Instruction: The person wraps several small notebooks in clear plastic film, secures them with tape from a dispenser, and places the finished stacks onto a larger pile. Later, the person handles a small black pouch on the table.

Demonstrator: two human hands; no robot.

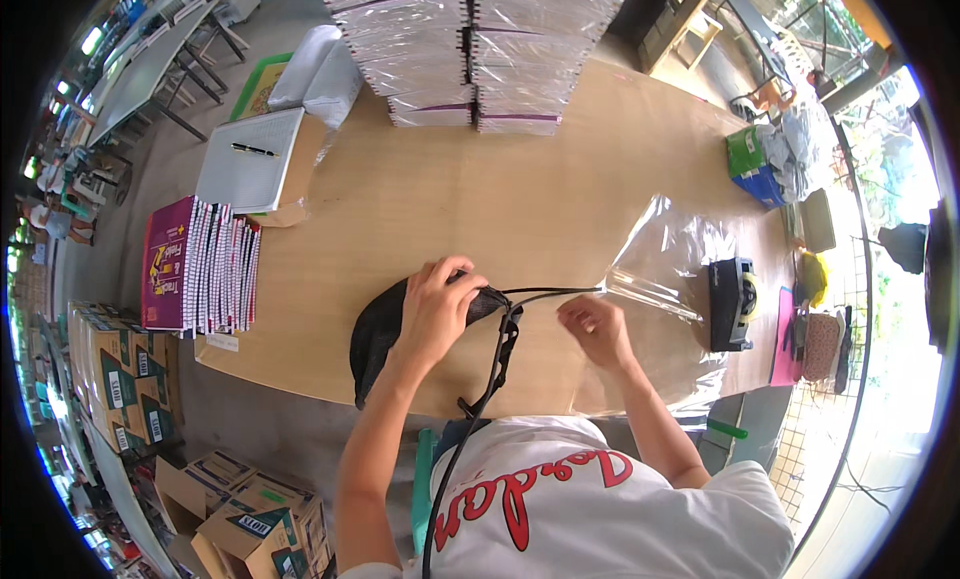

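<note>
A limp black fabric pouch (378, 331) lies at the table's near edge, left of centre. My left hand (437, 304) is closed over its top right part, gripping the fabric. Two thin black cords (555, 292) run from the pouch's right end toward the right. Just below the cords' far end is my right hand (598, 331), its fingers curled together; whether anything is between them is hidden. A black cable with a strap-like piece (508, 344) hangs from beside the pouch and passes down over my shirt.
Tall stacks of plastic-wrapped notebooks (520, 64) stand at the back. Purple-covered books (185, 264) and a white board with a pen (250, 164) lie left. Clear plastic film (655, 264) and a black tape dispenser (732, 304) are right. Cardboard boxes (250, 524) sit on the floor.
</note>
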